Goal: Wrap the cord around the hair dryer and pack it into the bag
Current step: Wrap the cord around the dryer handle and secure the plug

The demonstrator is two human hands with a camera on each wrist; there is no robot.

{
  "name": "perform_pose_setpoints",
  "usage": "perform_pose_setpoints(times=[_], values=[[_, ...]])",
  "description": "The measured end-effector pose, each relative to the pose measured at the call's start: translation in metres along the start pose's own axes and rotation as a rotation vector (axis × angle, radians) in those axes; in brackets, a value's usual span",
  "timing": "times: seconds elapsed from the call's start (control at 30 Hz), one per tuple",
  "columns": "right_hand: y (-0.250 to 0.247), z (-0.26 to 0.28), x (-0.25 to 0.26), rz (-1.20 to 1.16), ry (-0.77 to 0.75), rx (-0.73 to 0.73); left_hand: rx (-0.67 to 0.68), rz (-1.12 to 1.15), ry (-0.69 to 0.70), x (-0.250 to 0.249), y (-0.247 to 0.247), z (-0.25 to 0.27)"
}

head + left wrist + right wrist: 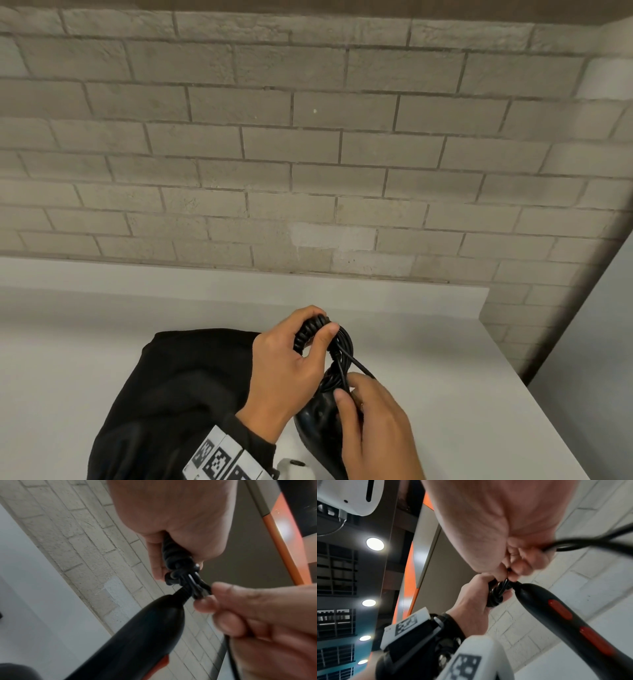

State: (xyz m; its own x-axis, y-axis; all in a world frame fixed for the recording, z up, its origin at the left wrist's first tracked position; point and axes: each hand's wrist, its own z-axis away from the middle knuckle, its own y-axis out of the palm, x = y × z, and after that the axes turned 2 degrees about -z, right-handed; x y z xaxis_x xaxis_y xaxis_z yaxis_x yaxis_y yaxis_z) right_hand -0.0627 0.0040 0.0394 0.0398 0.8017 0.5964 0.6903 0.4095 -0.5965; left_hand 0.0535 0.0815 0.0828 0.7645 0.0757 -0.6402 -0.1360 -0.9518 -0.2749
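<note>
Gripping the coiled cord (310, 334) bundle, the left hand (287, 371) has fingers curled round it above the hair dryer (318, 428); the right hand (373, 425) pinches a loose strand at the handle top. Risk: if either grip slackens, the loops could spring apart & unwind. The black bag (178, 394) lies flat on the table (445, 342) just left, w/ nothing visibly inside.

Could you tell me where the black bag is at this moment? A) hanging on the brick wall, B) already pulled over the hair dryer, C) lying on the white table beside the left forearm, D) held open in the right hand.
C: the bag lies slumped on the table beside the left forearm, while both hands work the cord.
</note>
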Motion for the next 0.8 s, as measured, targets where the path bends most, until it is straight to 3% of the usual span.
perform_pose_setpoints(times=[0.27,0.43,0.5,0.57,0.6,0.63,0.67,0.7,0.77,0.8], values=[[-0.045,0.000,0.020,0.026,-0.019,-0.020,0.035,0.007,-0.035,0.007,-0.005,-0.005],[-0.080,0.002,-0.006,-0.165,0.111,-0.133,0.043,0.057,-0.071,0.011,-0.010,-0.002],[-0.092,0.012,-0.029,-0.178,0.158,-0.076,0.050,0.081,-0.094,0.013,-0.011,0.000],[-0.099,0.029,-0.054,-0.196,0.201,0.181,0.064,0.108,-0.113,0.013,-0.011,0.001],[-0.099,0.046,-0.073,-0.125,0.144,0.147,0.068,0.126,-0.123,0.014,-0.011,0.002],[-0.094,0.050,-0.082,-0.336,0.118,0.077,0.073,0.146,-0.134,0.014,-0.011,0.002],[-0.092,0.048,-0.088,-0.695,0.052,0.096,0.081,0.168,-0.143,0.014,-0.011,0.002],[-0.094,0.044,-0.089,-0.782,-0.085,0.103,0.095,0.189,-0.150,0.014,-0.011,0.002],[-0.108,0.036,-0.077,-0.093,-0.256,-0.117,0.138,0.226,-0.165,0.012,-0.011,0.002],[-0.107,0.036,-0.079,-0.001,-0.132,0.206,0.159,0.234,-0.169,0.010,-0.010,0.003]])
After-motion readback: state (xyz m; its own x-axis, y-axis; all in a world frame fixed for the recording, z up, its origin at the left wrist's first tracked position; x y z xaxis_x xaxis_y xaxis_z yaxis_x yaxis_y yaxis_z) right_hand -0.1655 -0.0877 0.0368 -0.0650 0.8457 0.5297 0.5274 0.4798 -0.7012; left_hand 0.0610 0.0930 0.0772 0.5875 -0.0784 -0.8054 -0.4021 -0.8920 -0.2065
